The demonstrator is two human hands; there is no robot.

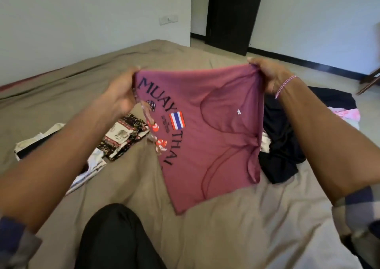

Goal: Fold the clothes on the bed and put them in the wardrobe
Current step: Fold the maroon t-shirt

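L hand point(120, 95) & R hand point(269, 77) pinch pink shirt point(205, 145) sideways, neck pointing right.

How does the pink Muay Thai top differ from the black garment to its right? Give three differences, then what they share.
The pink top bears dark lettering and a flag patch; the black garment looks plain. The pink top hangs from the left hand and right hand; the black garment lies on the bed. The pink top is stretched out; the black garment is crumpled. Both are clothes over the bed.
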